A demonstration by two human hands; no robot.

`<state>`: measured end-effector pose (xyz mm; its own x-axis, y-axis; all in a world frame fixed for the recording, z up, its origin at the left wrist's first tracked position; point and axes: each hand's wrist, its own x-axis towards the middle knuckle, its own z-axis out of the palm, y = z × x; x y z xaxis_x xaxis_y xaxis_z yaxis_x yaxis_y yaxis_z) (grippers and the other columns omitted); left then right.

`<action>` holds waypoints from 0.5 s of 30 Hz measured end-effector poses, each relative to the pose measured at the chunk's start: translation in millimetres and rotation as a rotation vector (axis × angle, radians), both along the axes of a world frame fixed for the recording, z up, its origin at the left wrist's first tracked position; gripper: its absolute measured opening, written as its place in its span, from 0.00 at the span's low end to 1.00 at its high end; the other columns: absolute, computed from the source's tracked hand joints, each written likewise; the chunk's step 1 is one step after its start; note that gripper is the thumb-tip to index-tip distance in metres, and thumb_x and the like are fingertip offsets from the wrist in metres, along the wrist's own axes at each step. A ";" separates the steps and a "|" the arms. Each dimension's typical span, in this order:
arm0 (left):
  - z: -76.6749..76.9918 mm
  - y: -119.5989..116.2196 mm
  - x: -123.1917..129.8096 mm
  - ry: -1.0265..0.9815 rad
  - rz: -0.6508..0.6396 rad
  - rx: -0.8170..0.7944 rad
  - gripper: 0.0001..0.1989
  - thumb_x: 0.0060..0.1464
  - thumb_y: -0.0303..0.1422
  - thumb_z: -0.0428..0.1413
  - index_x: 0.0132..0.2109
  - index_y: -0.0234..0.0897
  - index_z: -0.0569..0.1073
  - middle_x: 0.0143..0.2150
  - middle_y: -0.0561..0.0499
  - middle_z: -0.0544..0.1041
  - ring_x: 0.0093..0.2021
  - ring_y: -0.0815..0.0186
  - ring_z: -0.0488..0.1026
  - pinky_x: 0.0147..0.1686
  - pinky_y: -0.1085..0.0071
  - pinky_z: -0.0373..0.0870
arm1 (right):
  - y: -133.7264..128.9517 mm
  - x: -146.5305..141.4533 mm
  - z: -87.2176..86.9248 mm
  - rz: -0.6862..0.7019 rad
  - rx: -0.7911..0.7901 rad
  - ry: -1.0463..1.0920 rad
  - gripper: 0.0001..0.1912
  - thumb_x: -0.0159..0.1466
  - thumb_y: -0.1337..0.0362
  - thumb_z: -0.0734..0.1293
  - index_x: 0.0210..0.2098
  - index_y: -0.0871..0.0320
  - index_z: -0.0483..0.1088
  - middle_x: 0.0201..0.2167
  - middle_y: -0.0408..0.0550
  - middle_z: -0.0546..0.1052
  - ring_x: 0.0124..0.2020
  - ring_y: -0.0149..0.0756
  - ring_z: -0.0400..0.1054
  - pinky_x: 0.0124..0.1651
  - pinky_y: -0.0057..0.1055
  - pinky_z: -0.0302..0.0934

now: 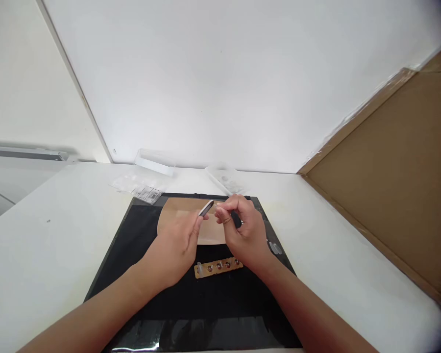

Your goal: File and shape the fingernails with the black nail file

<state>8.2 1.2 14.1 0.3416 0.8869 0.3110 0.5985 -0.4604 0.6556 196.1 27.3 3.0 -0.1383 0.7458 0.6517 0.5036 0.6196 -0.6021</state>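
Note:
My left hand (180,242) is closed on a small oval object (206,208) with a pale rim and a dark face, tilted up between thumb and fingers. Just right of it, my right hand (242,228) pinches something thin and small, too tiny to make out. Both hands are above a tan sheet (174,213) on a black mat (220,299). Nearer to me on the mat lies a gold-coloured strip (218,267) with several round shiny pieces and a clear piece at its left end.
Clear plastic packaging (137,184) and a clear tray (154,162) are at the back left. Another clear container (226,179) stands behind the mat. Small translucent ovals (275,247) lie right of my right hand. Cardboard (389,181) rises at the right.

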 end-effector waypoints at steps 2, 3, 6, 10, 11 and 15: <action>1.6 0.4 -0.6 -0.174 0.010 -0.178 0.21 0.74 0.43 0.40 0.50 0.39 0.74 0.30 0.53 0.69 0.33 0.64 0.71 0.34 0.69 0.70 | 1.3 0.6 -3.1 -0.002 0.024 0.016 0.04 0.72 0.65 0.66 0.39 0.53 0.68 0.31 0.40 0.77 0.35 0.35 0.73 0.47 0.40 0.58; 1.7 0.3 -0.7 -0.246 0.001 -0.253 0.22 0.74 0.45 0.40 0.49 0.39 0.75 0.29 0.54 0.66 0.29 0.66 0.68 0.30 0.71 0.67 | 1.4 0.6 -4.2 -0.008 0.038 0.013 0.03 0.72 0.65 0.66 0.39 0.53 0.68 0.32 0.40 0.77 0.35 0.35 0.73 0.47 0.40 0.58; 0.2 -0.6 0.1 -0.395 -0.060 -0.400 0.23 0.73 0.48 0.41 0.46 0.39 0.73 0.27 0.57 0.60 0.23 0.71 0.57 0.22 0.74 0.57 | 0.1 -0.2 -6.1 -0.037 0.073 -0.004 0.02 0.71 0.65 0.67 0.40 0.52 0.69 0.33 0.41 0.78 0.36 0.36 0.73 0.47 0.41 0.58; -1.2 -1.0 1.4 -0.463 -0.106 -0.464 0.22 0.72 0.50 0.42 0.46 0.39 0.72 0.27 0.59 0.58 0.21 0.73 0.52 0.20 0.74 0.52 | -1.8 -0.8 -6.2 -0.045 0.081 -0.018 0.02 0.71 0.65 0.67 0.40 0.52 0.70 0.34 0.42 0.78 0.36 0.36 0.72 0.47 0.41 0.59; -1.3 -0.8 1.5 -0.464 -0.111 -0.469 0.22 0.72 0.50 0.42 0.47 0.39 0.72 0.27 0.59 0.58 0.21 0.73 0.52 0.20 0.74 0.52 | -2.1 -0.5 -6.1 -0.050 0.077 -0.018 0.02 0.71 0.65 0.67 0.40 0.52 0.70 0.34 0.42 0.78 0.36 0.36 0.72 0.47 0.41 0.60; -2.2 0.2 1.1 -0.462 -0.112 -0.473 0.22 0.71 0.50 0.42 0.42 0.39 0.69 0.27 0.59 0.57 0.21 0.73 0.52 0.20 0.74 0.51 | -2.7 1.8 -6.4 -0.033 -0.007 0.044 0.02 0.71 0.61 0.68 0.40 0.52 0.72 0.35 0.45 0.80 0.37 0.38 0.74 0.47 0.42 0.64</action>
